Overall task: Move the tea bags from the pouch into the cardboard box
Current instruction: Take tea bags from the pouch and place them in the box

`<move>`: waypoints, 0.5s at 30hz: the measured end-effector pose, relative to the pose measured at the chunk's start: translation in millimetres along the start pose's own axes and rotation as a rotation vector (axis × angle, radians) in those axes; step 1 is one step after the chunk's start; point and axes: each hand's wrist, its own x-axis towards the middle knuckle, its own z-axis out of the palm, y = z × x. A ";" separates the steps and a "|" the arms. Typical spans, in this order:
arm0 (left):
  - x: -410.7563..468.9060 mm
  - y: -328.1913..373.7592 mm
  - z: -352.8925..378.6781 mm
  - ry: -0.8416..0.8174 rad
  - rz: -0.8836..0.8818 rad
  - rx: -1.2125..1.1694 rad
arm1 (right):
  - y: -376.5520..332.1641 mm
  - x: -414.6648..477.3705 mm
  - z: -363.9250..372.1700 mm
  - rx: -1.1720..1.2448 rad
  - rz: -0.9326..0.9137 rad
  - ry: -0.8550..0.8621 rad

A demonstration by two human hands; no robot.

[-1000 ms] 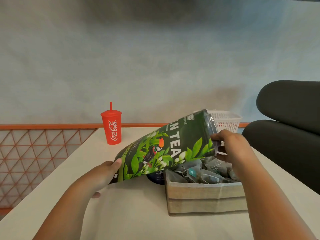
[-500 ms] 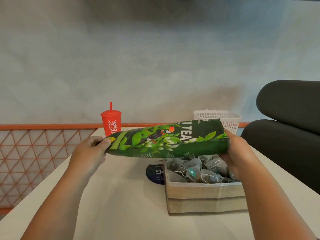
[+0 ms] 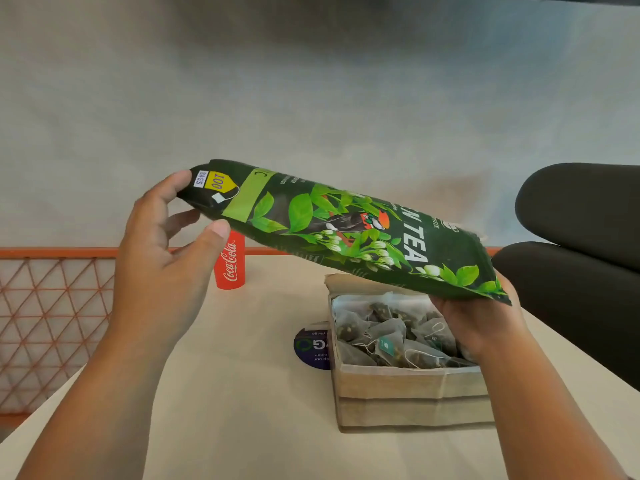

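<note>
Tipping a dark green foil tea pouch above a brown cardboard box, the left hand pinches its raised base corner while the right hand grips the lowered mouth end. Its long axis slopes down-right toward the mesh tea bags heaped inside. Light, limp, probably slick: best held at both ends.

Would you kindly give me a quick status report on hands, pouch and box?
Left hand pinches pouch at raised end; right hand holds its low end over cardboard box. Tea bags piled in box. Red cup stands apart, nothing blocking.
</note>
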 end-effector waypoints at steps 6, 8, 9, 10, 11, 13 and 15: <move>-3.5 7.7 2.9 -0.110 0.114 0.013 | 5.0 10.4 -15.9 0.076 -0.018 -0.045; -4.2 8.0 1.5 -0.148 0.119 -0.004 | 5.6 10.4 -16.1 0.101 -0.030 -0.045; -5.1 8.9 0.9 -0.166 0.122 -0.002 | 6.0 10.7 -16.7 0.109 -0.032 -0.054; -5.9 10.2 0.6 -0.181 0.128 0.005 | 6.4 10.0 -16.6 0.105 -0.034 -0.059; -6.4 11.3 0.2 -0.192 0.135 0.011 | 7.0 9.4 -16.3 0.105 -0.037 -0.065; -7.3 13.5 0.6 -0.208 0.149 0.011 | 8.0 8.7 -16.3 0.106 -0.038 -0.066; -7.9 14.9 0.6 -0.223 0.160 0.013 | 8.9 9.0 -16.9 0.116 -0.031 -0.057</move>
